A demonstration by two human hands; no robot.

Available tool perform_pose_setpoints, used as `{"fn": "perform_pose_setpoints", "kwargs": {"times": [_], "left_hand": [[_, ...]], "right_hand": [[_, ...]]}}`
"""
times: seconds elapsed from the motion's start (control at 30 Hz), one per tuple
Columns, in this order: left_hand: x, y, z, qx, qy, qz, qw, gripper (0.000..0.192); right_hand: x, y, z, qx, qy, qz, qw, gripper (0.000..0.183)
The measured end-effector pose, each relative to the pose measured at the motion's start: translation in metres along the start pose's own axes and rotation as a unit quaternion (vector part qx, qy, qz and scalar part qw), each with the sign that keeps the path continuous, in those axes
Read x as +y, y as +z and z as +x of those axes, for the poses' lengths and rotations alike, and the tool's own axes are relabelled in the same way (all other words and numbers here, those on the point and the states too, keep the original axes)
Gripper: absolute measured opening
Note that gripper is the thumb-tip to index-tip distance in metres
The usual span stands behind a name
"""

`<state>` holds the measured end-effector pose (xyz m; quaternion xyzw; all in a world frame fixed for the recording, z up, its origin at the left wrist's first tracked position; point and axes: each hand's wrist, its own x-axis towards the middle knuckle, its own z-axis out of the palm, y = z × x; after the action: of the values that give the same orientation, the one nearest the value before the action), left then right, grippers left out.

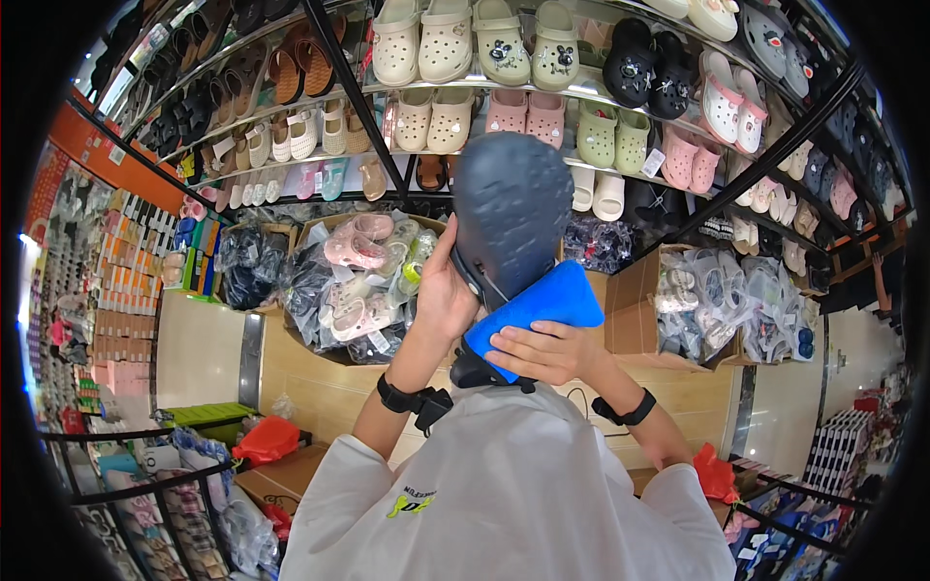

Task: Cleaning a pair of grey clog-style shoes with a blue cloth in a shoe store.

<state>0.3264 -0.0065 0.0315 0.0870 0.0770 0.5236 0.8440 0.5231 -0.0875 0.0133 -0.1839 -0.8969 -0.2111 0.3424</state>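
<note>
A black foam clog (512, 203) is held up close to the camera, its toe pointing toward the shelves. My left hand (445, 290) grips the clog along its left side, near the strap and its rivet. In my right hand (546, 352) is a folded blue cloth (541, 309), pressed over the heel end of the clog. The cloth hides much of the heel and the rear opening. Black bands circle both of my wrists.
Shelves with clogs and sandals (523, 43) rise in front. Cardboard boxes of plastic-wrapped shoes stand on the left (356, 290) and right (690, 305). Black-framed racks (152, 494) are beside me. Stacked shoeboxes (134, 261) line the far left. A person's arm (880, 283) shows at far right.
</note>
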Motion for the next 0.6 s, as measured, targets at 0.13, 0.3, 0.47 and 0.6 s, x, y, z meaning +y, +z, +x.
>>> {"fn": "perform_pose_setpoints", "kwargs": {"times": [0.13,0.3,0.47,0.6], "left_hand": [[-0.003,-0.016,-0.001,0.044,0.014,0.028,0.999,0.038],[-0.002,-0.017,0.004,-0.022,-0.053,-0.032,0.998,0.038],[-0.015,-0.024,0.010,0.032,0.021,0.007,0.999,0.034],[-0.012,-0.016,0.006,-0.007,-0.038,-0.026,0.999,0.041]], "right_hand": [[0.017,-0.007,0.001,0.058,0.039,-0.020,0.997,0.036],[0.047,-0.014,0.013,0.148,0.236,0.000,0.961,0.043],[0.050,-0.020,0.053,0.186,0.309,0.021,0.933,0.053],[0.030,-0.011,0.056,0.083,0.198,0.006,0.977,0.041]]}}
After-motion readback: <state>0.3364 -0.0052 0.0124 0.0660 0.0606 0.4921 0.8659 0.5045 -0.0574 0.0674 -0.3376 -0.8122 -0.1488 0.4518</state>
